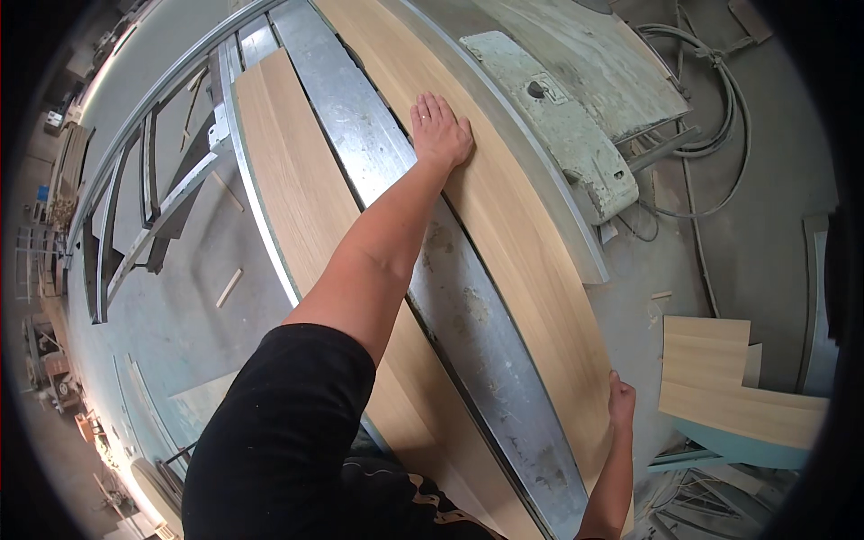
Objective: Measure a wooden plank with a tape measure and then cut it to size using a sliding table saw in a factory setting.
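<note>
A long, pale wood-grain board (517, 229) runs from the top centre to the lower right, over a scuffed silver metal bed (481, 346); the dark fisheye rim cuts off its far end. The person's left arm reaches to upper centre, its left hand (440, 132) flat, palm down on the board. At lower right, the right hand (621, 400) touches the board's edge, thumb up; its fingers are hidden, so its grip cannot be told. The left arm partly covers a second pale wood-grain board (292, 148).

Left arm (369, 252) conceals part of the left board (279, 144). Upper frame edge crops the right board (531, 270). Fingertips of the right hand (622, 405) are hidden. Far-left objects (59, 367): too small to identify.
</note>
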`<action>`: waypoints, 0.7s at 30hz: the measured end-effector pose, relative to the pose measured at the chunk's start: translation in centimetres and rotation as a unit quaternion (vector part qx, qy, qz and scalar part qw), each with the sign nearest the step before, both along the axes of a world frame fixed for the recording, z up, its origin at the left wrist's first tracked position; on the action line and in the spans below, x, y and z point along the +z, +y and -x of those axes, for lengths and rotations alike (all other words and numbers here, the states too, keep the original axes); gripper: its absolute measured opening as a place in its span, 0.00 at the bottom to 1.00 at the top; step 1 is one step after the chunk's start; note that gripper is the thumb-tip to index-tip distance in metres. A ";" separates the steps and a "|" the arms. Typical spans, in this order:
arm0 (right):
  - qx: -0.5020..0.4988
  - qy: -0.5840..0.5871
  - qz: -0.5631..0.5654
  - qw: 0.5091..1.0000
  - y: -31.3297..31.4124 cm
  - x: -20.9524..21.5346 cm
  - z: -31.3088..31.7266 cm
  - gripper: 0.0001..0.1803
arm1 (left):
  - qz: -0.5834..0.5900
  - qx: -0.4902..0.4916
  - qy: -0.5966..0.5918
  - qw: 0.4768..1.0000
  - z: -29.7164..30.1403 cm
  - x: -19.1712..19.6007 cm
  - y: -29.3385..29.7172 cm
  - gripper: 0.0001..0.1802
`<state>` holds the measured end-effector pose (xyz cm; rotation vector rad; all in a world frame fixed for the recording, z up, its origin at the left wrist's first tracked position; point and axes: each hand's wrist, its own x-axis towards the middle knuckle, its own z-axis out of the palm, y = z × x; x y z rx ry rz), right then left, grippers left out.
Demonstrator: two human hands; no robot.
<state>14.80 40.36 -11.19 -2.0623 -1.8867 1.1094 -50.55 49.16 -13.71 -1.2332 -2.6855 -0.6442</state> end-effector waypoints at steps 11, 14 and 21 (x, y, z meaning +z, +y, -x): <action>0.002 -0.006 -0.004 1.000 0.9 -0.5 2.3 0.36 | 0.056 0.006 -0.037 0.998 2.5 1.0 1.2 0.41; -0.008 -0.001 0.008 1.000 1.0 -0.5 3.7 0.36 | 0.067 0.006 -0.030 0.997 3.5 0.9 1.5 0.41; -0.004 -0.007 -0.007 1.000 1.8 0.0 5.1 0.36 | 0.060 0.004 -0.031 0.998 5.3 0.7 2.1 0.41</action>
